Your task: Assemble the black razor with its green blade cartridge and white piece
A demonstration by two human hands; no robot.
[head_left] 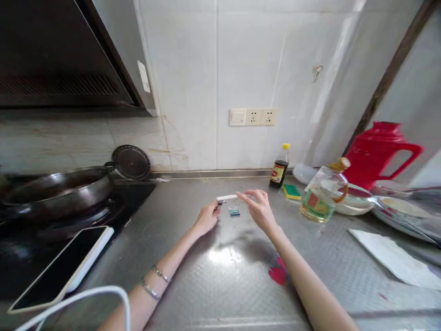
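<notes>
On the metal counter (193, 276), my left hand (207, 218) is closed on a small dark item (219, 203) too small to make out. A thin white strip (227, 197) lies beyond it, between my two hands. My right hand (259, 209) has its fingers apart, and its index fingertip touches or nearly touches the strip's right end. Between the hands, two small teal and dark cylinders (234, 213), which look like batteries, lie side by side on the counter.
At left are a pan (65, 191) on the stove and a phone (62, 266) with a white cable (99, 290). Right of my hands stand a sauce bottle (278, 172), a sponge (291, 192), an oil jug (320, 197), a red thermos (374, 154), dishes (406, 214) and paper (396, 259).
</notes>
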